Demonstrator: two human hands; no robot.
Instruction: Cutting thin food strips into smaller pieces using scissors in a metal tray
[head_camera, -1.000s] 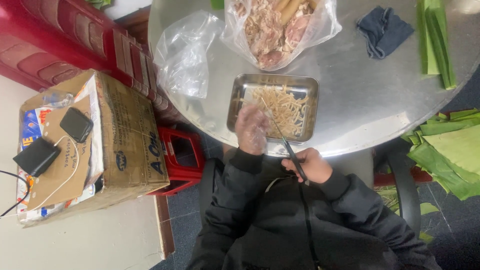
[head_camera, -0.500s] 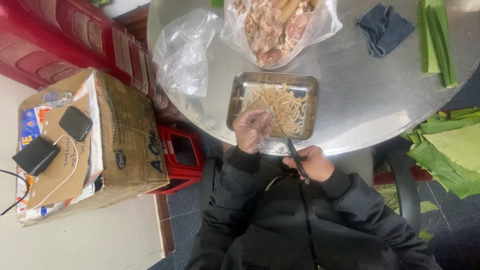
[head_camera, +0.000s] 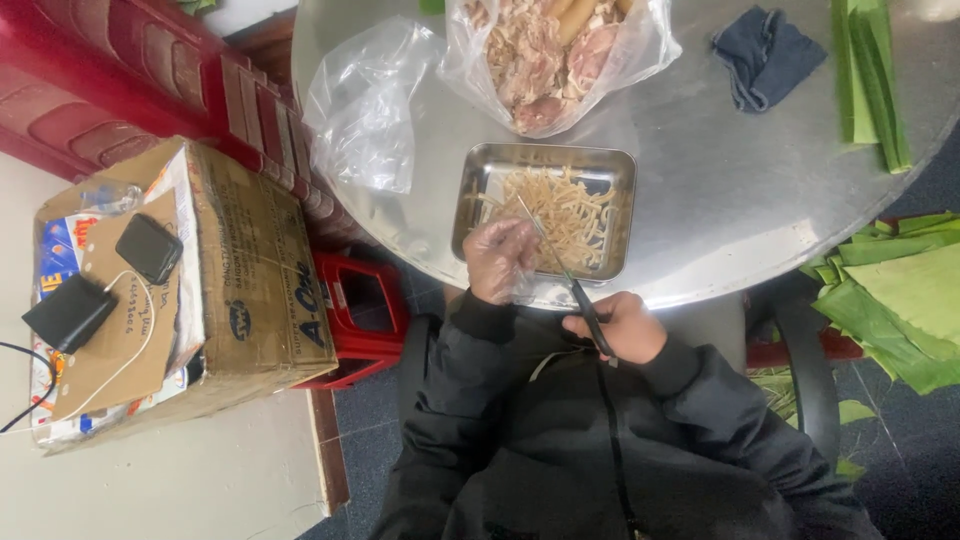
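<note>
Scissors (head_camera: 570, 275) fill right hand (head_camera: 615, 325) grip; gloved left hand (head_camera: 500, 258) grip unclear.

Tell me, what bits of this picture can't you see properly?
All in the head view:
- Scissors: handles hidden inside the right hand.
- What the gloved left hand pinches: too small and blurred.
- Bag of meat: cut off by the top edge.
- Green leaves: cut off by the right edge.
- Pale strips in the metal tray: their kind is unclear.

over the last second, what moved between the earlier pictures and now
The left hand slid from the metal tray's near rim toward its left corner. The right hand kept hold of the scissors, blades over the pale strips. Tray, bags and box stayed put.
</note>
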